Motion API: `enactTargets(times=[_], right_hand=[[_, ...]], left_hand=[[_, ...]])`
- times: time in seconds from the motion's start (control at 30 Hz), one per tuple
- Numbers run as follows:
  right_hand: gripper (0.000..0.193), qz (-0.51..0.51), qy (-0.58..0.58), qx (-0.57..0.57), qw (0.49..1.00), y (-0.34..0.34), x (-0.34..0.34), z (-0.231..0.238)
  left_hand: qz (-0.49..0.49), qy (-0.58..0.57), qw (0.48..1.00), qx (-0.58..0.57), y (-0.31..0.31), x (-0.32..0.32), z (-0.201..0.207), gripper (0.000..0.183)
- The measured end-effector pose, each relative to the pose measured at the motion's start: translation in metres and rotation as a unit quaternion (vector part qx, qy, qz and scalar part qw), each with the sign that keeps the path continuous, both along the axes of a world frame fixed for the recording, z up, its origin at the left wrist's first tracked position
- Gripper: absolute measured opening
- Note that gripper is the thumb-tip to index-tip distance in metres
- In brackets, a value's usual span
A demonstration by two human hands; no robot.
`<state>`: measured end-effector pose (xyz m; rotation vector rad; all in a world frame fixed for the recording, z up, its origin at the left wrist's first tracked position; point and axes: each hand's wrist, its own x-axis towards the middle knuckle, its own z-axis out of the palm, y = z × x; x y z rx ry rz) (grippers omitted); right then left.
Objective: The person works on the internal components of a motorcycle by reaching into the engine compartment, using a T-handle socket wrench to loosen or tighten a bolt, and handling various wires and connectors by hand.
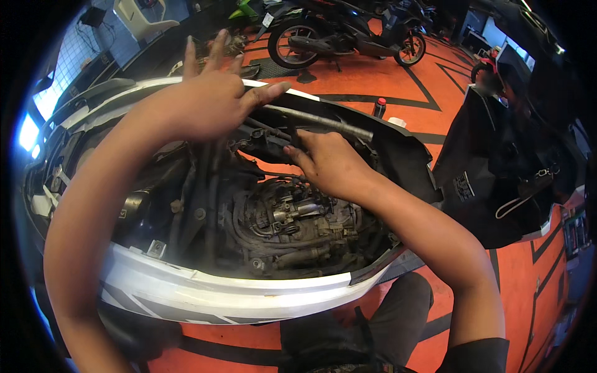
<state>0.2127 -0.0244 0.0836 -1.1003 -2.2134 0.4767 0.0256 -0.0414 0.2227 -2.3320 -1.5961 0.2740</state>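
Greasy metal scooter engine (pixel 292 217) sits inside the white plastic body shell (pixel 205 292). Above the engine, the right hand (pixel 333 165) pokes curled fingers among black hoses, holding nothing I can see. Farther up, the left hand (pixel 211 99) rests open, fingers spread, on the shell's far rim. Behind it stands a parked black motorbike (pixel 342 34).

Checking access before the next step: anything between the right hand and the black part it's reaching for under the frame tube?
Nothing visible. The right hand already has its fingertips on the black part, just below the grey frame tube. The left hand rests flat on the scooter's far body edge, to the side of that path.
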Motion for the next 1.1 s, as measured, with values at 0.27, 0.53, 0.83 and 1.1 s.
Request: enactTargets(times=[0.27,0.53,0.83,1.1], right_hand=[[0.029,-0.006,-0.028,-0.008,1.0,0.001,-0.005,0.0],[0.025,-0.04,-0.041,-0.027,0.998,0.002,0.002,0.007],[0.03,0.017,-0.043,0.011,0.999,-0.001,-0.001,0.003],[0.027,-0.029,-0.043,-0.031,0.998,0.002,0.002,0.01]], left_hand=[[-0.149,-0.2,0.966,-0.071,-0.001,0.016,-0.016,0.082],[0.089,0.057,0.992,-0.069,0.003,0.006,0.011,0.062],[-0.088,-0.213,0.97,-0.083,0.007,0.012,-0.007,0.082],[-0.075,-0.086,0.993,-0.039,-0.012,0.003,0.011,0.086]])
